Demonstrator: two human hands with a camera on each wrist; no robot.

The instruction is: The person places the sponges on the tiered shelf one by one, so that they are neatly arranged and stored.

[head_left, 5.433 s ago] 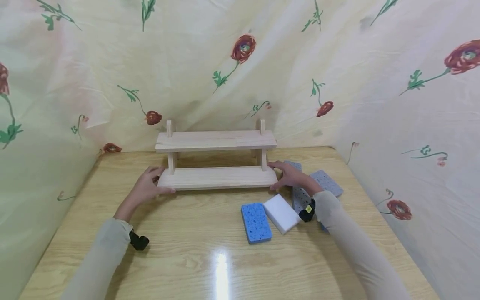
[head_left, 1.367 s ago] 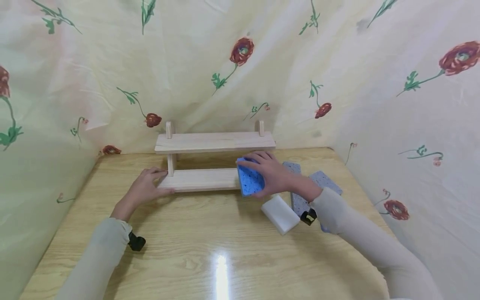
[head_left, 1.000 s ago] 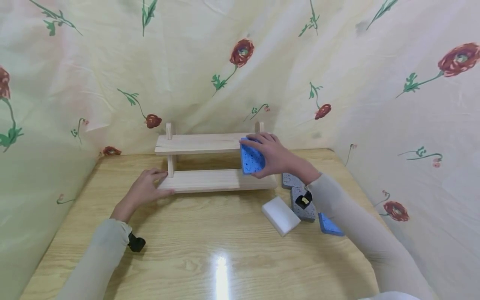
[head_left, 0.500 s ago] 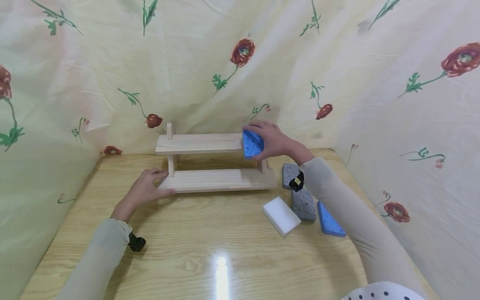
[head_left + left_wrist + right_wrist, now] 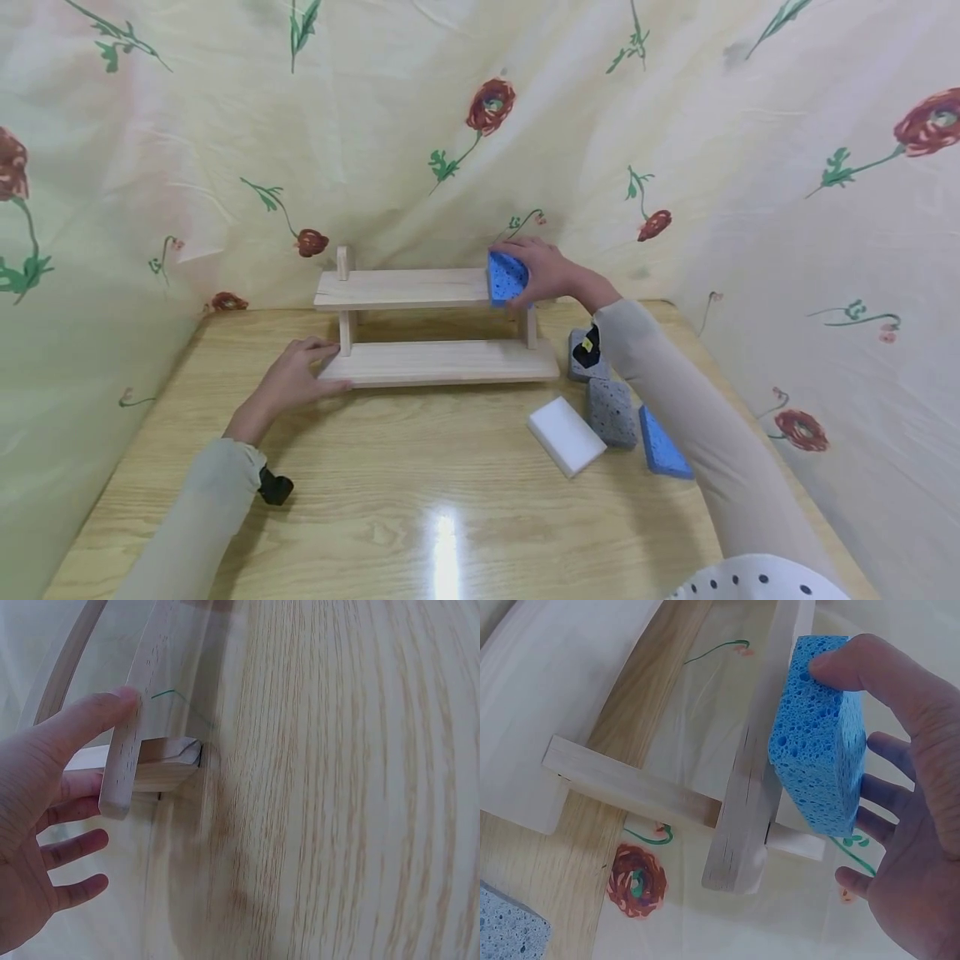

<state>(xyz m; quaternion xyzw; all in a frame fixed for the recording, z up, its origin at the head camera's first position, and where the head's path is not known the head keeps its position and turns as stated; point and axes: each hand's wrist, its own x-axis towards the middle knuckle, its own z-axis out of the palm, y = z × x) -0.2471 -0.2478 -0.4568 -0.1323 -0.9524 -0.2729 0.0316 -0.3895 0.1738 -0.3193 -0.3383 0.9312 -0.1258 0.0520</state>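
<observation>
A small two-tier wooden shelf [image 5: 442, 365] stands at the back of the table. My left hand [image 5: 291, 382] pinches the left end of its lower board, and the left wrist view shows the thumb [image 5: 105, 712] on one face with fingers on the other. My right hand [image 5: 553, 273] grips a blue sponge [image 5: 507, 279] by its edges at the right end of the upper board [image 5: 405, 288]. Seen from the right wrist, that sponge [image 5: 817, 712] stands against the board, thumb on one side and fingers on the opposite side. The right upright's top is hidden behind hand and sponge.
On the table's right lie a white sponge [image 5: 566, 436], two grey sponges [image 5: 611, 414] and another blue sponge [image 5: 663, 446], partly under the right sleeve [image 5: 667, 400]. Flowered cloth [image 5: 405, 133] hangs behind and at both sides. Something white with dark dots [image 5: 757, 579] shows at the bottom right.
My right hand has left the shelf's right end, taken the blue sponge from the table and carried it up to the upper board. My left hand has stayed on the lower board.
</observation>
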